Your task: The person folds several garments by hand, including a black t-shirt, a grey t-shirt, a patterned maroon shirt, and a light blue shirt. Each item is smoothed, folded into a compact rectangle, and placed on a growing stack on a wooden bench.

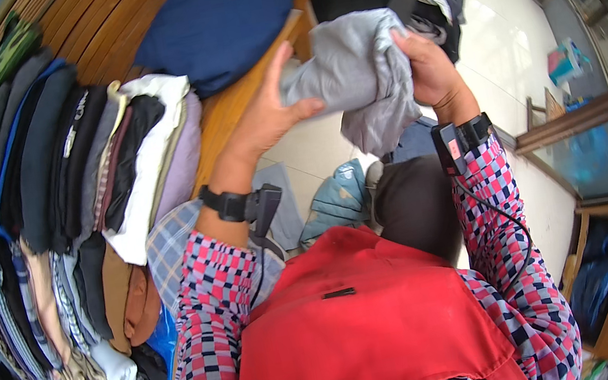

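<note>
A folded, wrinkled grey garment (355, 62) is held up in front of me, with one loose part hanging down. My right hand (430, 65) grips its right side, thumb on the near face. At the garment's left end is my left hand (270, 106); the cloth sits between its spread thumb and fingers. Both wrists wear black straps with small devices. Below the garment, a blue-grey cloth (279, 203) and a teal puffy garment (335, 200) lie low near my dark-trousered leg (417, 208).
Tall stacks of folded clothes (55, 164) fill the left side, on a wooden bench (93, 26). A navy bundle (219, 30) rests on the bench farther back. Dark clothes (440, 13) are heaped beyond my right hand. Glass-fronted cabinets (607, 148) stand at the right.
</note>
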Available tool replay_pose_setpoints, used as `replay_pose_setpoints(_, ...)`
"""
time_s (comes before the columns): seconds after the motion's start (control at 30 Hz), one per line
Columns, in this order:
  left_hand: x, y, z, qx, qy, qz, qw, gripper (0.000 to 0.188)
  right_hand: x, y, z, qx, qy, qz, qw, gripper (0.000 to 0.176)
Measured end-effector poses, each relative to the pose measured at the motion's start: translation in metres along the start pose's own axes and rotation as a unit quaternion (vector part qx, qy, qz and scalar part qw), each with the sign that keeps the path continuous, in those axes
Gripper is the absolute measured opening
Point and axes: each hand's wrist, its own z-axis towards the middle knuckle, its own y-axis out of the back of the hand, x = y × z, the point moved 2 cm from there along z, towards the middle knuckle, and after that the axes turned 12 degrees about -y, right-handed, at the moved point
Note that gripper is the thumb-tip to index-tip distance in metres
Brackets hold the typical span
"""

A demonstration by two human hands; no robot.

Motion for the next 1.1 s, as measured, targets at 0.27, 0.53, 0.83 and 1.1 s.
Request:
replay_pose_setpoints(0.27,0.029,0.018,-0.026,-0.238,0.307,-0.278,0.878,0.06,-0.086,-0.042,0.072,-0.138,-0.17,0.032,0.975,0.057)
replay_pose_setpoints(0.53,0.016,0.061,-0.021,-0.295,0.159,-0.373,0.865,0.042,-0.08,-0.031,0.076,-0.136,-0.05,-0.156,0.977,0.03)
replay_pose_setpoints(0.83,0.018,0.108,-0.027,-0.18,0.18,0.112,0.961,0.02,-0.018,0.033,0.056,-0.272,0.128,-0.014,0.954,0.016)
replay_pose_setpoints(1.1,0.031,0.024,-0.031,0.004,0.04,0.151,0.988,0.067,-0.046,-0.03,0.057,-0.078,0.016,-0.455,0.887,0.012)
